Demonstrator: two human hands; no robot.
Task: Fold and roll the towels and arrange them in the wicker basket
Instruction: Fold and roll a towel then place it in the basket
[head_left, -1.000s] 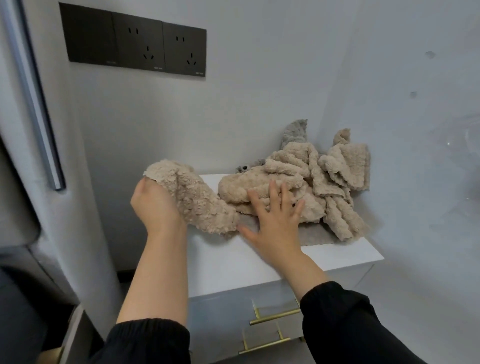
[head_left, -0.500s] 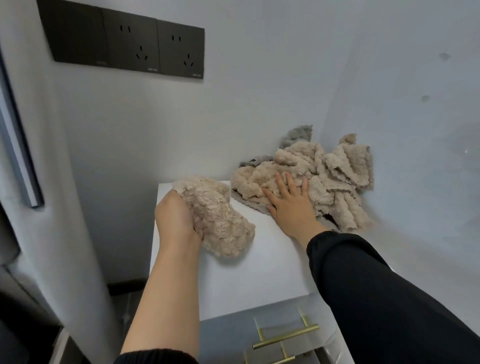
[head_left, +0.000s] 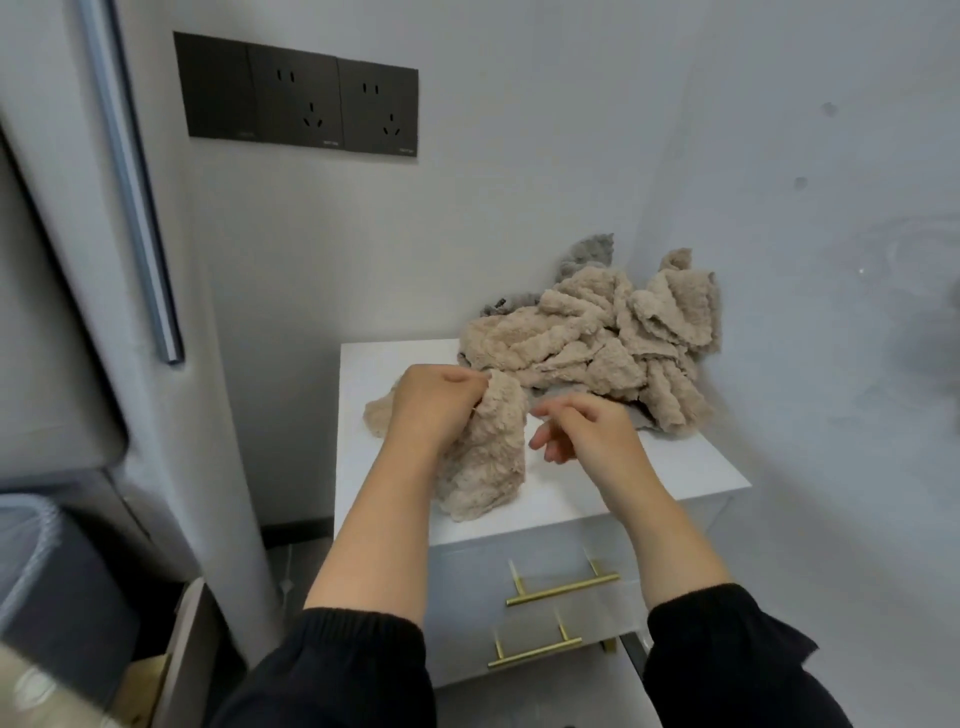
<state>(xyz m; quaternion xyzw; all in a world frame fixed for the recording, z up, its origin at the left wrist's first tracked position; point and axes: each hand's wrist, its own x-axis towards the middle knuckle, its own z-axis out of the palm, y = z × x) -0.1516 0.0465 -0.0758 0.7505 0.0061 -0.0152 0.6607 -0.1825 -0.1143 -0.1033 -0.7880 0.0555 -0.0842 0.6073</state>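
A beige fluffy towel (head_left: 488, 462) hangs bunched from my left hand (head_left: 436, 402), which grips its upper edge above the white cabinet top (head_left: 691, 473). My right hand (head_left: 582, 428) hovers just right of that towel with fingers loosely curled and nothing in it. Behind, in the back right corner of the cabinet, lies a heap of beige towels (head_left: 608, 343) with a grey towel (head_left: 587, 257) poking out at the back. No wicker basket is in view.
The white cabinet has two drawers with gold bar handles (head_left: 563, 587). Walls close in behind and on the right. A black socket panel (head_left: 296, 93) is on the back wall. A grey bin (head_left: 47, 571) stands at lower left.
My right hand has come off the towel heap and drawn back toward the held towel. My left hand has shifted its grip and moved the towel rightward over the cabinet top.
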